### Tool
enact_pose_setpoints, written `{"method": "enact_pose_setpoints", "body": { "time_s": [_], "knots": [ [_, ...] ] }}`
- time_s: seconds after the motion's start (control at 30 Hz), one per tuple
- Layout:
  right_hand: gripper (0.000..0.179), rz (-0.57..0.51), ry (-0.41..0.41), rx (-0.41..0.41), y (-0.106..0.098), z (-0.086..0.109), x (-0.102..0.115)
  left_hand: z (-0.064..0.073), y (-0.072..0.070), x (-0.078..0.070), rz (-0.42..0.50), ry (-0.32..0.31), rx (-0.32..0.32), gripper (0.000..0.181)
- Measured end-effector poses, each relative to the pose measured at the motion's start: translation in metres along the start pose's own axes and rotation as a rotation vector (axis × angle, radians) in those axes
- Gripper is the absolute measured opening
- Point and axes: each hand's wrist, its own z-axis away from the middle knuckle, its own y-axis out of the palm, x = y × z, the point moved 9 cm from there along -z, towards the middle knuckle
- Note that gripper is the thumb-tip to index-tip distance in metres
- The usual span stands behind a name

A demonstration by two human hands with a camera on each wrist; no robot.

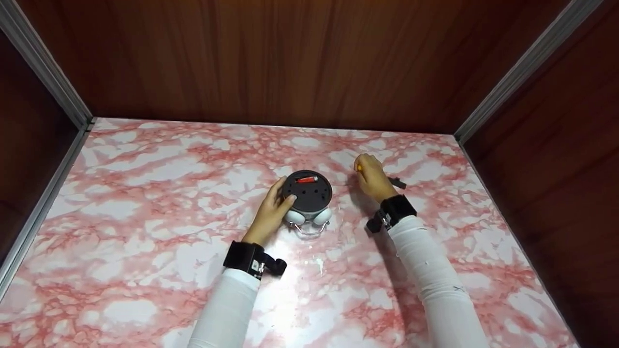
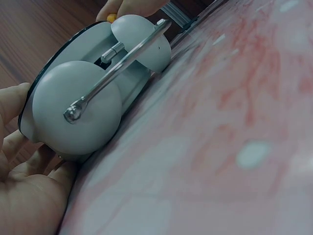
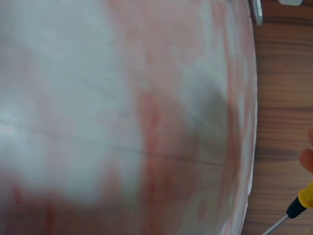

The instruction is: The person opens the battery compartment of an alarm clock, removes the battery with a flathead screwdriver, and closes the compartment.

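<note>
White sleeves (image 1: 225, 309) lie nearest. Left hand (image 1: 271, 210) half-curls round the twin-bell alarm clock (image 1: 309, 199), best held steady; rightward, right hand (image 1: 372, 178) clenches a screwdriver (image 3: 295, 208).

The head view looks forward and down from above across the pink-and-white marbled bench (image 1: 145, 270). The left wrist view, low and tilted, closely faces the round white twin-bell clock (image 2: 95, 83), shared with the head; the right, turned sideways, looks closely along the bench.

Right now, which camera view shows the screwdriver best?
The right wrist view: though cropped, the screwdriver shows part of its yellow handle, black collar and metal shaft. The head view shows only a yellow bit at the right grip; the left wrist view, just an orange-yellow end.
</note>
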Motion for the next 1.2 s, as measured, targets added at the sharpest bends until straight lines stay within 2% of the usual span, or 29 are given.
{"method": "enact_pose_setpoints", "body": {
  "time_s": [0.23, 0.37, 0.57, 0.9, 1.2],
  "knots": [
    [0.013, 0.067, 0.073, 0.112, 0.016, 0.003, -0.011, -0.001, 0.000, 0.000, -0.026, 0.001, 0.002, 0.061],
    [0.011, 0.106, 0.086, 0.164, 0.023, 0.003, -0.017, 0.000, 0.000, -0.001, -0.016, -0.002, 0.005, 0.062],
    [0.007, 0.140, 0.070, 0.165, 0.024, 0.001, -0.021, 0.001, 0.000, 0.000, -0.018, 0.005, 0.004, 0.062],
    [0.015, 0.124, 0.109, 0.166, 0.024, -0.001, -0.028, 0.000, -0.001, 0.001, -0.017, -0.004, 0.001, 0.062],
    [0.013, 0.156, 0.141, 0.134, 0.021, -0.003, -0.032, -0.001, 0.000, -0.002, -0.034, -0.011, 0.017, 0.062]
  ]
}}
